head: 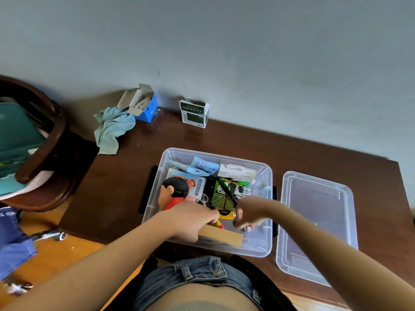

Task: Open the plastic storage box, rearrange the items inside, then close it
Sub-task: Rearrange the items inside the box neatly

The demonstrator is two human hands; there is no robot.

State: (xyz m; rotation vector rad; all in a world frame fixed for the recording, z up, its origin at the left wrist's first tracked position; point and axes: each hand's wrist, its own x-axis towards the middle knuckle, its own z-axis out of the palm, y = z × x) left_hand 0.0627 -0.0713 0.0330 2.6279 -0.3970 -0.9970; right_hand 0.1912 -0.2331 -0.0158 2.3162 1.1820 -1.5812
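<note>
Wooden block [224, 236] lies lengthwise along the box's [157, 194] near wall, gripped by left hand [190, 221].

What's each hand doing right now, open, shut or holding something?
Left hand: grips the wooden block inside the storage box.
Right hand: fingers curled over a small dark item; motion-blurred, so the grip cannot be told.

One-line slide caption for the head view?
Both hands, left and right, rearrange items inside the open plastic storage box; its lid lies beside it on the wooden table.
</note>
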